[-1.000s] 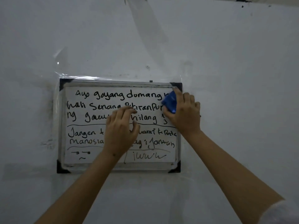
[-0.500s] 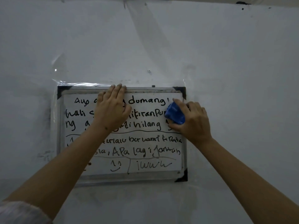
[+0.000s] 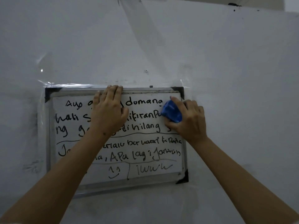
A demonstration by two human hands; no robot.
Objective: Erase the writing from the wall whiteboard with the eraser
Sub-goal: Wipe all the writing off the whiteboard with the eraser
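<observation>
Your left hand (image 3: 108,112) lies flat, fingers together, over the whiteboard's (image 3: 145,173) top-middle, hiding parts of several lines of the black writing (image 3: 144,126). Your right hand (image 3: 190,120) pinches the blue, rounded eraser (image 3: 171,113) against the upper-right corner. Frame: metal, black corner caps. Glossy clear film (image 3: 64,85) crinkles along the top edge.

Dim indoor room, bare painted wall (image 3: 226,62), taped-up whiteboard (image 3: 145,173)

The whiteboard (image 3: 90,162) hangs on the wall (image 3: 226,70); the left hand (image 3: 108,113) lies on its top middle, and the eraser (image 3: 171,113) is at its upper right.
</observation>
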